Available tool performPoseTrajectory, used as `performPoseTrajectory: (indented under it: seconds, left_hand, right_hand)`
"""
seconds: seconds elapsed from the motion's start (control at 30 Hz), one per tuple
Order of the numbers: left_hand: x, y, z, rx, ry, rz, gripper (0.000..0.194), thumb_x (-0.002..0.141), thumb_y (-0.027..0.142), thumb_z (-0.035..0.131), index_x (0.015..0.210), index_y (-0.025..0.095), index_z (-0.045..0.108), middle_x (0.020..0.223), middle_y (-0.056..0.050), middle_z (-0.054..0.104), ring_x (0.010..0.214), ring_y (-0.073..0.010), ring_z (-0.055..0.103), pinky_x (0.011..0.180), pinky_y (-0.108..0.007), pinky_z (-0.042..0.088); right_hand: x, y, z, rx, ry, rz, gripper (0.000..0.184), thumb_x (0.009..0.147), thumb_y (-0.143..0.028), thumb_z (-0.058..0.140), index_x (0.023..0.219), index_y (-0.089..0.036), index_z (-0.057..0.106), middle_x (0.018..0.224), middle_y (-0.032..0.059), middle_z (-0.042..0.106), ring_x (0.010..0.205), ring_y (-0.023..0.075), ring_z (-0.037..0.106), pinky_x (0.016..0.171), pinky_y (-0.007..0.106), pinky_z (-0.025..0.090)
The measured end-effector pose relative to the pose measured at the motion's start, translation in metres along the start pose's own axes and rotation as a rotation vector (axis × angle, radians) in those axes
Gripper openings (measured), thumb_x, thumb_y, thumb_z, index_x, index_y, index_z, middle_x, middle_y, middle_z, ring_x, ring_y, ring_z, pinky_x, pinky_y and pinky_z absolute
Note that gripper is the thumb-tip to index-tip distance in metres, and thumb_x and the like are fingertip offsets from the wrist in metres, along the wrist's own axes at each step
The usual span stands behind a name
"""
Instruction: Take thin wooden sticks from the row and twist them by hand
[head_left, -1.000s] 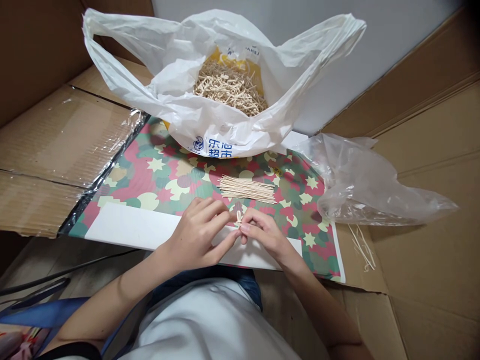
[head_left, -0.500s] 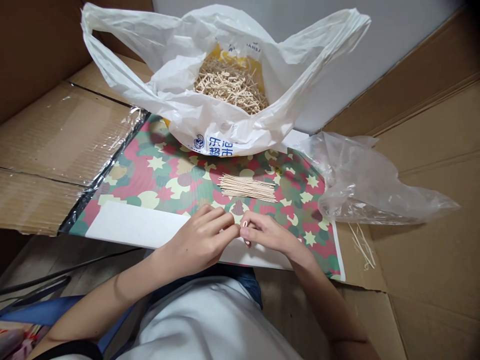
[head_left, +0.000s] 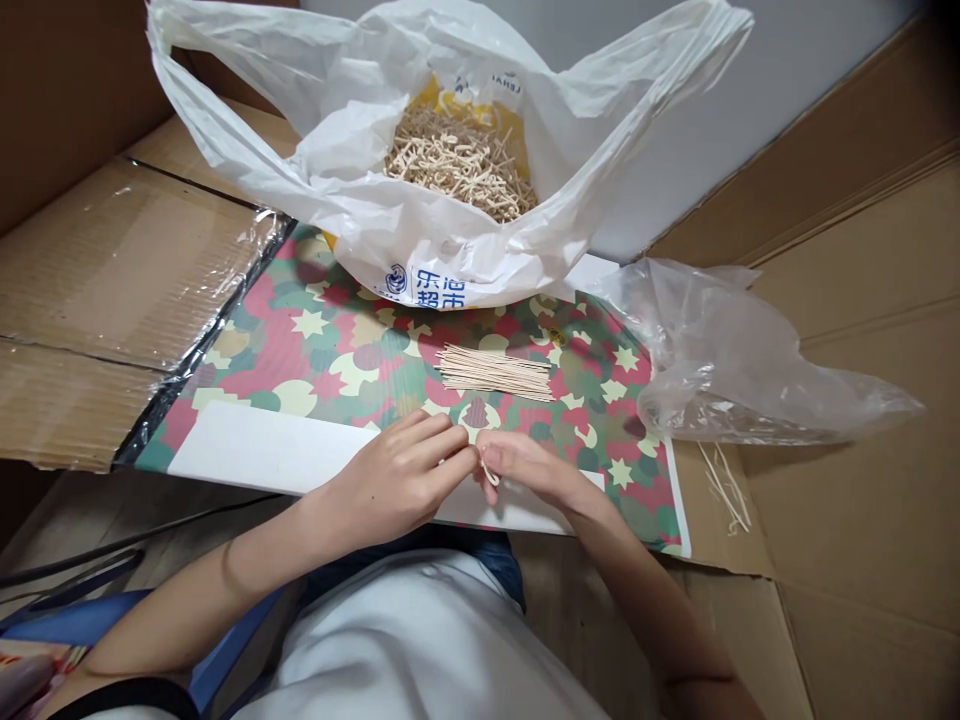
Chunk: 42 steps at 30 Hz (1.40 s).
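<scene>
A small looped piece of thin cream-coloured strand [head_left: 490,477] is pinched between my two hands over the near edge of the board. My left hand [head_left: 409,472] is closed, thumb and index finger meeting at the loop's left end; what lies under the fingers is hidden. My right hand [head_left: 531,468] pinches the loop from the other side, its thumb on top. Just beyond the hands lies a flat bundle of straight thin cream strands [head_left: 496,372]. Behind it, a white plastic shopping bag [head_left: 510,265] stands open, holding a heap of short bent cream pieces [head_left: 461,165].
The board [head_left: 360,372] has a camouflage pattern, with a white strip [head_left: 262,445] along its near edge. A clear plastic bag [head_left: 742,360] lies at the right. A few loose strands [head_left: 724,488] rest on cardboard [head_left: 847,440]. More cardboard [head_left: 112,270] borders the left.
The loop stood upright between my fingertips; now it points downward beneath my right thumb. My right hand has turned over it, while my left fingers have curled closed and drawn slightly nearer me.
</scene>
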<state>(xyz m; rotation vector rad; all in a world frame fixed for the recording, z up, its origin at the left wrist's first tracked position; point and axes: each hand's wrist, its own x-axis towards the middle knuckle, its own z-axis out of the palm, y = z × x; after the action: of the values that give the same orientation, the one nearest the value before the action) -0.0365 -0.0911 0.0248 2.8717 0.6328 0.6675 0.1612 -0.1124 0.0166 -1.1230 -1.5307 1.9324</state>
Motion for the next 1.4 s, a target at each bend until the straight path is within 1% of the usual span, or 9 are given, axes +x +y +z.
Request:
performPoseTrajectory:
  seconds: [0.1,0.2,0.33,0.43,0.53,0.77,0.93,1.2,1.4]
  left_hand:
    - [-0.001,-0.001,0.001,0.002,0.021,0.026,0.017,0.083,0.005,0.041,0.083,0.013,0.056,0.071,-0.004,0.051,0.064,-0.0156,0.039,0.060,-0.029,0.031]
    - [-0.002,-0.002,0.000,-0.006,0.012,0.014,0.014,0.083,0.006,0.043,0.083,0.014,0.056,0.072,-0.004,0.051,0.065,-0.0156,0.039,0.061,-0.029,0.032]
    - [-0.001,-0.003,-0.003,-0.011,-0.049,0.003,0.016,0.081,0.004,0.043,0.082,0.014,0.055,0.074,-0.005,0.052,0.067,-0.0160,0.041,0.061,-0.028,0.031]
    - [0.000,-0.002,-0.006,-0.017,-0.064,0.020,0.015,0.082,0.005,0.043,0.084,0.014,0.055,0.074,-0.004,0.052,0.067,-0.0164,0.041,0.062,-0.029,0.031]
    - [0.000,-0.002,-0.008,-0.010,-0.079,0.020,0.015,0.081,0.004,0.043,0.081,0.014,0.054,0.074,-0.004,0.052,0.067,-0.0162,0.041,0.061,-0.029,0.030]
    - [-0.001,-0.002,-0.018,-0.071,-0.128,0.010,0.017,0.079,0.001,0.044,0.083,0.014,0.054,0.076,-0.004,0.052,0.069,-0.0164,0.041,0.062,-0.028,0.030]
    - [-0.001,-0.004,-0.020,-0.139,-0.158,0.006,0.016,0.079,0.001,0.043,0.082,0.014,0.053,0.075,-0.004,0.050,0.069,-0.0163,0.040,0.062,-0.028,0.030]
    - [-0.003,-0.005,-0.017,-0.159,-0.201,-0.041,0.016,0.080,0.003,0.043,0.081,0.014,0.053,0.077,-0.004,0.049,0.070,-0.0157,0.040,0.064,-0.028,0.031]
    - [-0.002,-0.007,-0.017,-0.167,-0.223,-0.029,0.015,0.082,0.004,0.042,0.079,0.014,0.052,0.076,-0.004,0.049,0.069,-0.0153,0.039,0.063,-0.028,0.032]
  right_hand:
    - [0.003,0.009,-0.004,0.187,-0.056,-0.002,0.036,0.087,-0.049,0.043,0.072,-0.017,0.049,0.057,-0.0024,0.051,0.053,0.0107,0.048,0.057,0.024,0.036]
    - [0.002,0.012,-0.006,0.147,0.086,-0.052,0.042,0.090,-0.054,0.028,0.081,-0.018,0.048,0.064,-0.0006,0.052,0.059,0.0126,0.051,0.060,0.026,0.039]
    - [-0.007,-0.005,-0.005,-0.562,0.194,-0.190,0.047,0.083,-0.063,0.037,0.098,-0.020,0.049,0.085,0.0033,0.055,0.080,0.0172,0.052,0.071,0.030,0.039]
    - [-0.012,-0.022,-0.001,-1.100,0.132,-0.286,0.039,0.086,-0.055,0.040,0.086,-0.018,0.053,0.079,0.0036,0.055,0.077,0.0181,0.047,0.070,0.031,0.036]
    - [-0.013,-0.030,0.002,-1.327,0.085,-0.351,0.032,0.092,-0.036,0.036,0.072,-0.017,0.051,0.070,0.0026,0.055,0.068,0.0153,0.043,0.064,0.029,0.032]
    - [-0.010,-0.020,0.002,-1.362,0.258,-0.642,0.026,0.087,-0.022,0.041,0.063,-0.017,0.050,0.056,-0.0002,0.047,0.058,0.0132,0.037,0.054,0.028,0.024]
    - [-0.006,-0.007,0.005,-1.353,0.297,-0.759,0.029,0.086,-0.016,0.040,0.058,-0.018,0.046,0.052,-0.0014,0.042,0.054,0.0126,0.033,0.053,0.028,0.024]
    - [-0.011,-0.022,-0.002,-1.479,0.171,-0.564,0.027,0.091,-0.032,0.040,0.076,-0.016,0.055,0.068,0.0022,0.056,0.068,0.0152,0.043,0.061,0.029,0.027]
    - [-0.012,-0.018,-0.004,-1.516,0.151,-0.717,0.021,0.085,-0.018,0.044,0.064,-0.017,0.050,0.057,-0.0008,0.047,0.061,0.0136,0.036,0.055,0.029,0.022]
